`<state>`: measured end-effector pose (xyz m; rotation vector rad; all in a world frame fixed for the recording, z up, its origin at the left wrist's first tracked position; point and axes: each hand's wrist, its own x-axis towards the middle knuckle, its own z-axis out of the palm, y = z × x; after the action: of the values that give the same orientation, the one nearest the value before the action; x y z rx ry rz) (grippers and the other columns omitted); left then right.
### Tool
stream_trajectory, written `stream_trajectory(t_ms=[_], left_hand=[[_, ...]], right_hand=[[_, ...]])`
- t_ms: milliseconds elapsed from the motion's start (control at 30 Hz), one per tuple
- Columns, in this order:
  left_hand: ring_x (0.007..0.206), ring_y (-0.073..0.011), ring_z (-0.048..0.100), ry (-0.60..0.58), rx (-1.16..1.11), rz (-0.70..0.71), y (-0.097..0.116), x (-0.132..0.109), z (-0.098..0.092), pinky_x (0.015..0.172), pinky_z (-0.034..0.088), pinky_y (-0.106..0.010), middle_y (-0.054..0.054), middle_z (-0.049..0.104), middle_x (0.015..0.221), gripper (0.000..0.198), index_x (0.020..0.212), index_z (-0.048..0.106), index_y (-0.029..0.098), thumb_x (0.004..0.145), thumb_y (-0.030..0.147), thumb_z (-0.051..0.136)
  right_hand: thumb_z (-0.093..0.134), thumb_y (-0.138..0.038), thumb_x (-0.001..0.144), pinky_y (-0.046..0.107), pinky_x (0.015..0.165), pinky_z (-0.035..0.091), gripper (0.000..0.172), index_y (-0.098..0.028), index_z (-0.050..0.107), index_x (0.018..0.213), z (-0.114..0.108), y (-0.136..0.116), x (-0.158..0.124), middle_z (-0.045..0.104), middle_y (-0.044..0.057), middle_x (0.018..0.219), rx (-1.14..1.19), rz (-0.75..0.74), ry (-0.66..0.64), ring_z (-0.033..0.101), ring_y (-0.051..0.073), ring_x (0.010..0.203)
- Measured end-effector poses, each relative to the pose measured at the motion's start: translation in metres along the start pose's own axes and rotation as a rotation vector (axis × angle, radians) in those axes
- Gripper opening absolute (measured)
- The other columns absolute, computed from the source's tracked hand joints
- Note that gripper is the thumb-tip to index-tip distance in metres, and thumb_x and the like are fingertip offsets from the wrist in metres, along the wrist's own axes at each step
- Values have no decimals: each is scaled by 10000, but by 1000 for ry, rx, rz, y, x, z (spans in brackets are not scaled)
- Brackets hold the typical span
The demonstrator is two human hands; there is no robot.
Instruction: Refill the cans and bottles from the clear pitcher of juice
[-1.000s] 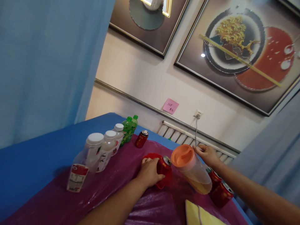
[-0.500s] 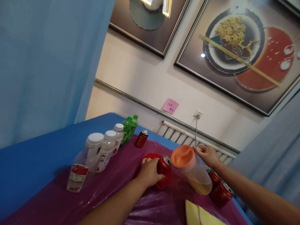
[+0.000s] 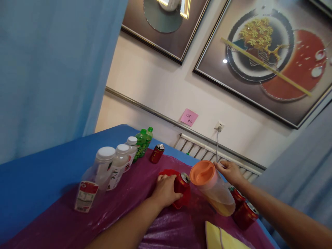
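Observation:
My left hand [image 3: 166,192] curls around the left side of a red drink can [image 3: 182,183], its thumb in front; the far fingertips are hidden. That can stands at a red scalloped dish [image 3: 185,200], partly covered by my hand. Just to the right is a clear plastic pitcher [image 3: 218,195] with an orange lid [image 3: 203,173] and some yellowish liquid low inside. My right hand [image 3: 229,171] is closed at the pitcher's far upper side, where the handle is mostly hidden. The pitcher's top leans toward the can; I cannot tell whether its base touches the table.
White-capped bottles [image 3: 121,164] and green bottles [image 3: 142,141] line the left side. Another red can [image 3: 157,153] stands behind the dish. More red cans [image 3: 245,214] sit beside my right forearm. A folded yellow cloth [image 3: 223,238] lies in front on the purple plastic sheet [image 3: 124,211].

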<state>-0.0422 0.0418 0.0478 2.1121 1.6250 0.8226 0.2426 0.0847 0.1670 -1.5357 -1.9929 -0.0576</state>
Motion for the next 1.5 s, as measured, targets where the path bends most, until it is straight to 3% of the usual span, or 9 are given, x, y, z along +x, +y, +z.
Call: stream_trajectory(t_ms=[1500], left_hand=[[1131, -345, 639, -8, -2, 15, 0, 0, 0, 1044, 399, -453, -106, 737, 1148, 561, 1110, 656, 222, 637, 487, 798]], right_hand=[[479, -644, 816, 277, 475, 180, 536, -259, 240, 530, 3, 2, -1, 198, -63, 532, -25, 9, -11, 244, 103, 488]])
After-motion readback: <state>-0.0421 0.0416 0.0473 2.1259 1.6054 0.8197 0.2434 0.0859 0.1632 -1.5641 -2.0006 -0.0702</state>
